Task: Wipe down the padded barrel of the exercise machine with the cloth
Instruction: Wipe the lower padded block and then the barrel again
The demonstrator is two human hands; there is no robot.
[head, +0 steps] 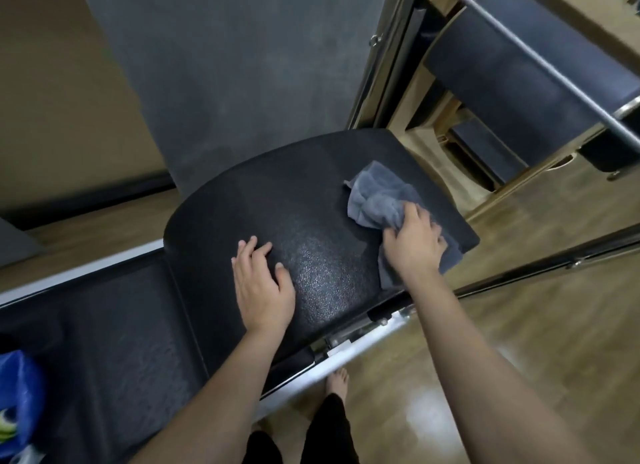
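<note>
The padded barrel (304, 200) is a black, textured arc cushion in the middle of the head view. A grey cloth (377, 200) lies bunched on the barrel's right side. My right hand (414, 240) presses on the cloth and grips its near part, close to the barrel's right edge. My left hand (263, 280) rests flat on the barrel's near slope with its fingers spread and nothing in it.
A flat black padded bed (114, 332) with a silver frame rail (349, 354) adjoins the barrel at the left. A blue bag (17, 408) lies at the lower left. Another machine with a metal bar (540, 61) stands at the upper right. Wooden floor (519, 325) and my bare foot (337, 382) show below.
</note>
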